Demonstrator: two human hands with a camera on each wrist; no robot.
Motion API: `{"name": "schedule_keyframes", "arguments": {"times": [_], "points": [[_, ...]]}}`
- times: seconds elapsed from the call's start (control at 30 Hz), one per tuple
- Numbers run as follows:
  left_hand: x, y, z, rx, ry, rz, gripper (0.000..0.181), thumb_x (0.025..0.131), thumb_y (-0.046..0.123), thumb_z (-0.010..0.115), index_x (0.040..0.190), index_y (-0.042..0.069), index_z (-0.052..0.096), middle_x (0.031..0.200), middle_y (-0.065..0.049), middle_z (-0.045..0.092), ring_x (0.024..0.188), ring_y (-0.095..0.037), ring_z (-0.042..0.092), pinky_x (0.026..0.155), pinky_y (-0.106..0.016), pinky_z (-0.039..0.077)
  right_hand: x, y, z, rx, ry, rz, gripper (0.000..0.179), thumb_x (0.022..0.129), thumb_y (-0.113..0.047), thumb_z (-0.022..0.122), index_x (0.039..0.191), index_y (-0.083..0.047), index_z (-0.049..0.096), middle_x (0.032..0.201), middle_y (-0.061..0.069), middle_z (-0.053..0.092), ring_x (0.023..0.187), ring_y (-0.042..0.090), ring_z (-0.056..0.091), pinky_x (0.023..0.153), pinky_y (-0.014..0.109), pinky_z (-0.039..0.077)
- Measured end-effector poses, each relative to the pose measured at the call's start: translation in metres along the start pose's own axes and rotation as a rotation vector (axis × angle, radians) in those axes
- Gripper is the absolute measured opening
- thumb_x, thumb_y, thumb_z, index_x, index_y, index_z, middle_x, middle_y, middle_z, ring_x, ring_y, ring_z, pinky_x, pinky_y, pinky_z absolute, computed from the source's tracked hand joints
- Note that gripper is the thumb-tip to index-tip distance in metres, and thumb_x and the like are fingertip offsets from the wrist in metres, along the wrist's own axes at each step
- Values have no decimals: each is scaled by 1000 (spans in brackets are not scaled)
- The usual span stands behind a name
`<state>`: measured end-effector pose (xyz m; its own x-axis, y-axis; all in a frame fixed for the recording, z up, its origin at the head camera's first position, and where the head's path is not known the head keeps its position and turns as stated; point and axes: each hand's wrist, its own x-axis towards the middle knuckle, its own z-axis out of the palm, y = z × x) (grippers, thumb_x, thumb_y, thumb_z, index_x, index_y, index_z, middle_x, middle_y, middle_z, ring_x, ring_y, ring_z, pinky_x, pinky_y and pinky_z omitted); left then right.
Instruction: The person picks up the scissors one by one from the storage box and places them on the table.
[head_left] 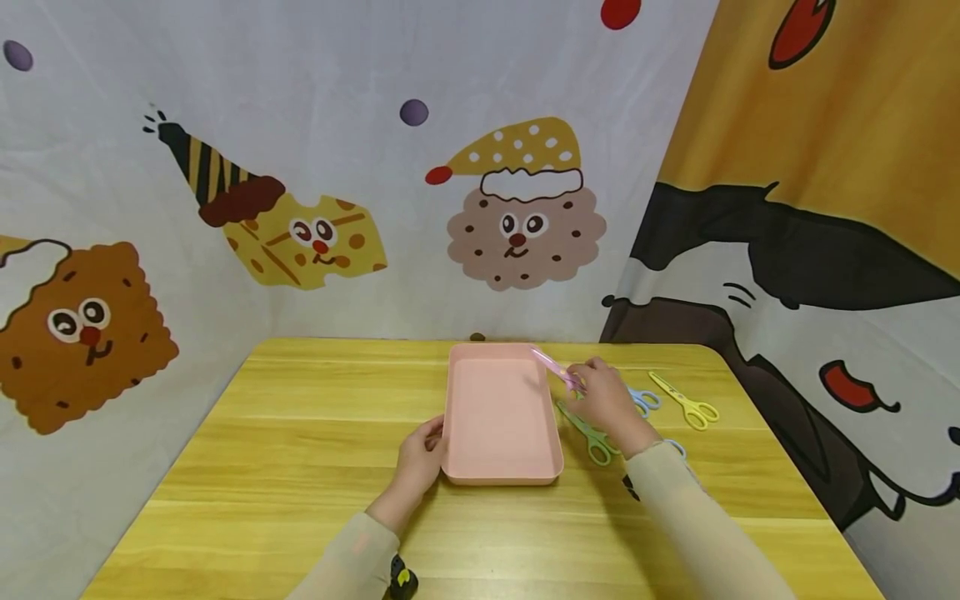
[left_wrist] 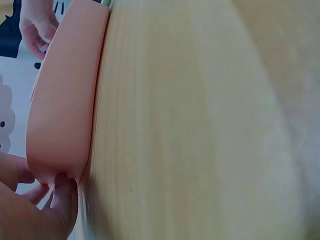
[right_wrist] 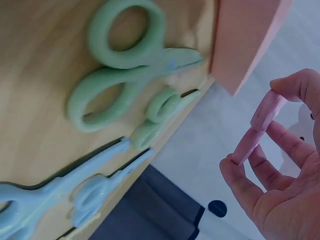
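Observation:
A shallow pink tray [head_left: 498, 408] lies on the wooden table. At its near left side, my left hand [head_left: 420, 458] grips the wall, thumb by the rim and fingers [left_wrist: 64, 200] against the outside. My right hand [head_left: 603, 400] pinches a pair of pink scissors [head_left: 551, 363] by the handle loops [right_wrist: 267, 110], held up beside the tray's right wall. The blades point left, overlapping the tray's far right corner in the head view. Beneath this hand lie green scissors [right_wrist: 135, 74], with a second green pair [right_wrist: 145, 134] close beyond them.
Blue scissors [right_wrist: 52, 192] and another blue pair [right_wrist: 90, 192] lie right of the green ones. Yellow scissors [head_left: 675, 397] lie farther right. My right forearm partly covers a blue handle [head_left: 677, 447]. A printed cloth [head_left: 337, 100] hangs behind the table.

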<state>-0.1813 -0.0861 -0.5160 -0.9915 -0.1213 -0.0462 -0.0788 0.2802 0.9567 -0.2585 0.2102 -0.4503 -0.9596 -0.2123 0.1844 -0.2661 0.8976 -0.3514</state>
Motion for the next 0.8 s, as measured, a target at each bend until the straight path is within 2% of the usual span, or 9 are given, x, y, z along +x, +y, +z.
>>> {"name": "schedule_keyframes", "arguments": {"times": [0.2,0.53,0.67,0.8], "points": [[-1,0,-1,-8,-12,2,36,94,2,53,130,-2,54,121,-20,60,107,-30,61,84,-32,56,-7,10,-1,6,-32,81,50,74,-22,71,121,-10,61,115,16,54,98,37,52,79,47,47],[-1,0,-1,9,-9,-1,36,94,2,54,130,-2,54,121,-19,60,106,-29,61,83,-32,56,-17,25,-5,26,-47,97,52,75,-24,74,121,-7,61,116,20,53,101,41,51,80,51,48],[-2,1,-1,9,-4,0,36,93,2,54,129,-2,54,121,-20,61,105,-29,61,82,-32,56,-22,32,-7,47,-48,99,51,74,-22,75,120,-7,61,118,20,53,98,39,51,73,46,48],[-2,2,-1,7,2,-6,36,93,2,54,130,-1,55,121,-19,61,106,-28,61,83,-31,56,-27,38,-9,46,-35,88,48,74,-19,73,118,-6,62,114,20,54,88,31,51,71,41,47]]}}
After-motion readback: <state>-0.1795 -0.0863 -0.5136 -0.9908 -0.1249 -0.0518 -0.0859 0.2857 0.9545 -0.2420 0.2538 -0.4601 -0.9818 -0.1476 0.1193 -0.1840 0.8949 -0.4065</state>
